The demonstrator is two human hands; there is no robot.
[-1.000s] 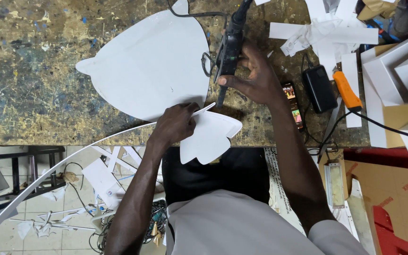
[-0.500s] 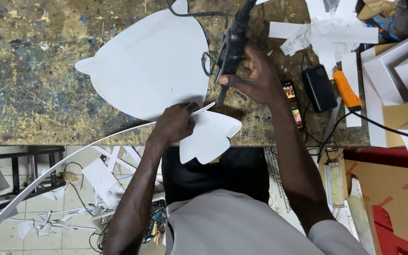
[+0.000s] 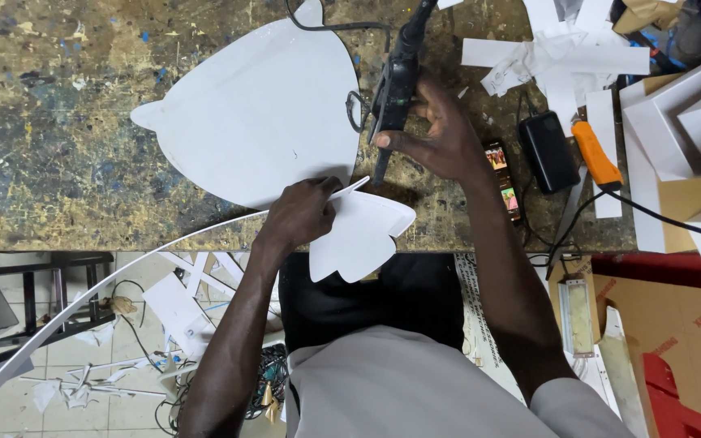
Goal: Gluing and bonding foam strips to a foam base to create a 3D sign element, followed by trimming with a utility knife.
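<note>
My right hand [image 3: 440,134] grips a black corded glue gun [image 3: 395,81], its nozzle pointing down at the edge of a small white cut-out piece [image 3: 363,235]. My left hand [image 3: 302,212] pinches a long thin white strip [image 3: 123,276] against that piece's rim at the workbench's front edge. The strip curves away down to the lower left. A large white cut-out board [image 3: 257,113] with a small ear shape lies flat just behind both hands.
A worn, paint-stained workbench [image 3: 50,138] holds a phone [image 3: 503,178], a black box [image 3: 547,150], an orange-handled knife [image 3: 595,154], white offcut strips [image 3: 561,57] and white foam shapes [image 3: 683,122]. Scraps and cables litter the tiled floor [image 3: 66,365]. Cardboard [image 3: 675,324] lies at right.
The glue gun's nozzle has shifted slightly along the small piece's edge. My left hand stays pressed on the strip.
</note>
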